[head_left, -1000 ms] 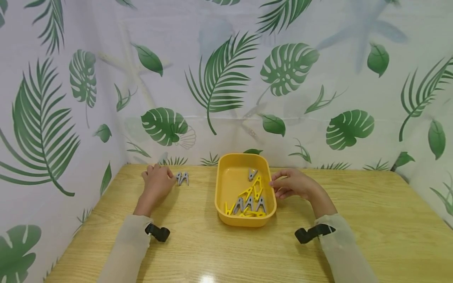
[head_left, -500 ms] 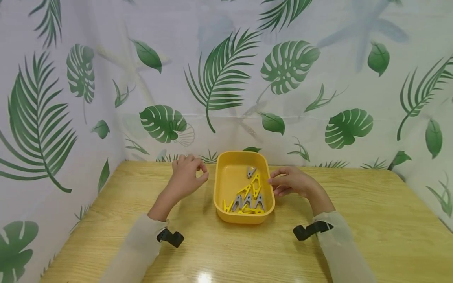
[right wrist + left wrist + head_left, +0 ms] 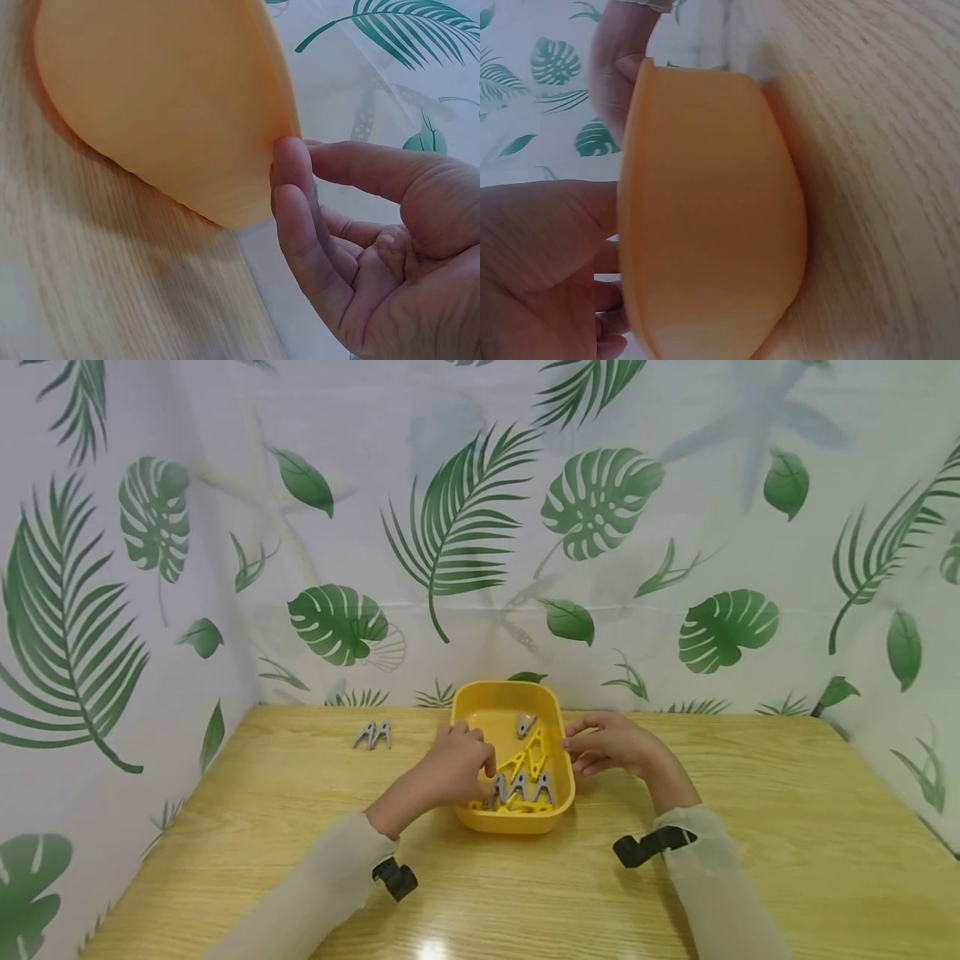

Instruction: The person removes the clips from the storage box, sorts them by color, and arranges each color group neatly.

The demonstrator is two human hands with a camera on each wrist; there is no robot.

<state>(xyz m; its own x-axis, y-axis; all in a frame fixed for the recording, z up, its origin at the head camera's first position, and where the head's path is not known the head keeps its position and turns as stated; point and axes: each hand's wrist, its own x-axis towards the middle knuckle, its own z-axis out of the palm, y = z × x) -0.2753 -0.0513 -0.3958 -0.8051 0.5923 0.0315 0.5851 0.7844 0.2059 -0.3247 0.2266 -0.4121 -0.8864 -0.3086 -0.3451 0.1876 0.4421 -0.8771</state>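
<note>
A yellow plastic bin (image 3: 517, 823) holds several grey and yellow clothespins, mostly gathered near its front. My left hand (image 3: 456, 763) is over the bin's left side, thumb and index finger apart, beside a grey clothespin (image 3: 500, 787). Nothing is seen held between those fingers; the left wrist view has the bin wall (image 3: 712, 202) hiding the fingertips. My right hand (image 3: 611, 745) pinches the bin's right rim with its fingertips, as the right wrist view shows at the rim (image 3: 289, 97).
Two grey clothespins (image 3: 372, 735) stand side by side on the wooden table (image 3: 525, 893), left of the bin. A leaf-patterned cloth (image 3: 465, 527) hangs along the table's back edge and left side.
My left hand has moved right from beside the two grey clothespins to over the bin, uncovering that pair on the table. The right hand stays at the rim.
</note>
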